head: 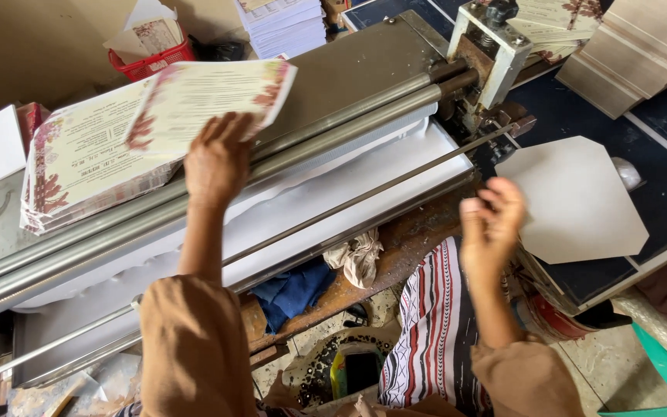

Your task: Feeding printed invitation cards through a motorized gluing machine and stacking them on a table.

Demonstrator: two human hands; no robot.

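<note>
Left hand (218,158) grips a printed card (210,96) by its lower edge, lifting it at about 11 o'clock above the rollers (333,127); right hand (492,224) hovers half-curled and empty, at 3 o'clock. The sheet seems on its way to the stack (90,158) just left of it, calling for a flat, square landing. Cream card, floral red border, slightly bowed.

The printed card (210,96) looks like smooth paper with a slight sheen, same as the stack (86,162) at nine o'clock from it. Rollers (310,135) are dull grey metal — brushed, a bit grimy. White sheet (349,193) under them is matt. Blue rag (295,289) at six o'clock — soft cloth.
</note>
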